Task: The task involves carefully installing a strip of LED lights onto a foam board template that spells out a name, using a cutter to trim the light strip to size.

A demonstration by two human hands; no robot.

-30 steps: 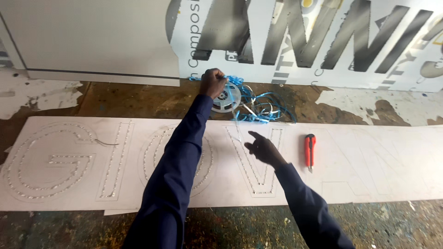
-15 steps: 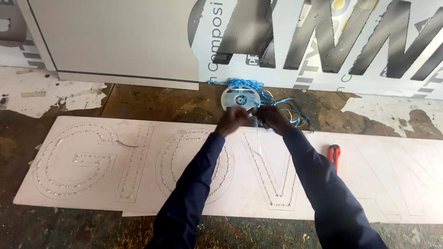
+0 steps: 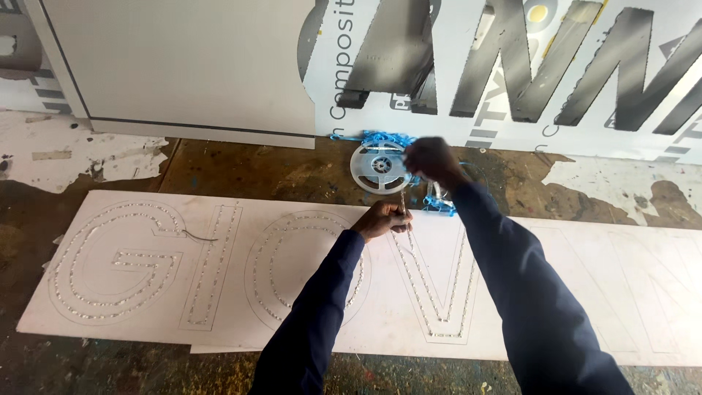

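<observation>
A long white board (image 3: 585, 292) lies on the worn floor, with large letter outlines studded with small lights. My left hand (image 3: 380, 219) rests at the top left of the V-shaped letter (image 3: 439, 285) and pinches the lower end of a thin light strip (image 3: 403, 201). The strip runs up to my right hand (image 3: 431, 159), which is raised, blurred and closed on its upper end. Just left of that hand a white reel (image 3: 379, 167) lies flat on the floor. Tangled blue wire (image 3: 380, 137) sits around it.
Grey and white sign panels (image 3: 512, 73) with big dark letters lean along the back. A plain white panel (image 3: 183, 66) stands at back left. The brown floor (image 3: 241, 172) has patches of flaking white paint. My right sleeve covers part of the board.
Both hands were together beside the reel. My left hand has dropped to the top of the V letter, my right hand has lifted, and the strip now stretches between them.
</observation>
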